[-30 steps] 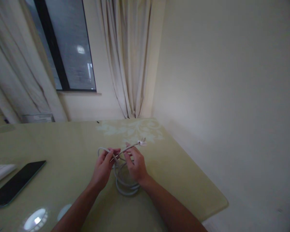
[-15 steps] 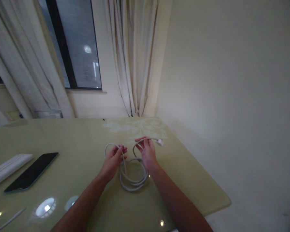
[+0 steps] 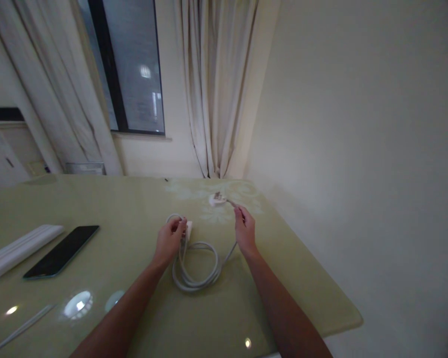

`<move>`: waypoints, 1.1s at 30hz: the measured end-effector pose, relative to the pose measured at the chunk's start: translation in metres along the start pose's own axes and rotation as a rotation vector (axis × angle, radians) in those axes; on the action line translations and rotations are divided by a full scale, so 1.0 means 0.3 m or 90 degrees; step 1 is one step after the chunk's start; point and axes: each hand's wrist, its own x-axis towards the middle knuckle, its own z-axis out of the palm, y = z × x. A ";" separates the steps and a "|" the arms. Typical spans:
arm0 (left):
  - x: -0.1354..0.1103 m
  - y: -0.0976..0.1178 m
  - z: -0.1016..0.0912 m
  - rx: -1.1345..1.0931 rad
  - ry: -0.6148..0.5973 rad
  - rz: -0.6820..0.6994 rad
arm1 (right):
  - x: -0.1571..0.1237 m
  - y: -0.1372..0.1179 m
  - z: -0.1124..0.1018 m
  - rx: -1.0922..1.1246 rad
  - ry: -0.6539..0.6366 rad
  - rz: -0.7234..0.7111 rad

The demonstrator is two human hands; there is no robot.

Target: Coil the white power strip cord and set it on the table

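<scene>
A pale grey cable (image 3: 194,287) hangs in loose loops between my hands, just above or on the glossy table. My left hand (image 3: 168,241) pinches the cable at the left of the loops. A white block-shaped end (image 3: 189,230) shows beside its fingertips. Gripped in my right hand (image 3: 245,231) is the cable near its other end, fingers closed. From that hand the white plug (image 3: 218,199) sticks out to the left, its prongs pointing up and blurred by motion. A length of cable runs from below the right hand back to the loops.
On the left of the greenish table (image 3: 134,209) lie a long white bar-shaped object (image 3: 22,248) and a black flat tablet-like device (image 3: 61,252). A thin white cord or stick (image 3: 22,328) is at lower left. A wall (image 3: 339,149) borders the right side; curtains (image 3: 216,89) hang behind.
My right hand has moved right and turned, swinging the plug from its right side to its left. A white block-shaped end now shows at my left hand. The view has shifted slightly.
</scene>
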 end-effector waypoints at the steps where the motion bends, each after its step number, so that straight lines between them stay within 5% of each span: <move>1: 0.011 -0.006 -0.015 0.039 0.013 0.005 | -0.006 -0.005 0.007 -0.010 -0.013 -0.007; 4: 0.040 -0.031 -0.057 0.156 0.056 0.011 | -0.016 -0.009 0.024 -0.001 -0.026 0.023; 8: 0.048 -0.077 -0.074 0.282 0.049 0.003 | -0.017 0.026 0.036 0.123 -0.003 0.173; 11: 0.036 -0.104 -0.060 0.322 -0.016 0.024 | -0.017 0.068 0.046 0.179 -0.015 0.246; 15: 0.025 -0.114 -0.044 0.339 -0.148 0.156 | -0.030 0.118 0.071 0.204 -0.023 0.277; 18: 0.023 -0.106 -0.038 0.335 -0.152 0.186 | -0.045 0.148 0.093 0.208 -0.033 0.283; 33: 0.192 -0.064 0.063 0.485 0.003 -0.023 | 0.081 0.254 0.210 0.025 0.054 0.152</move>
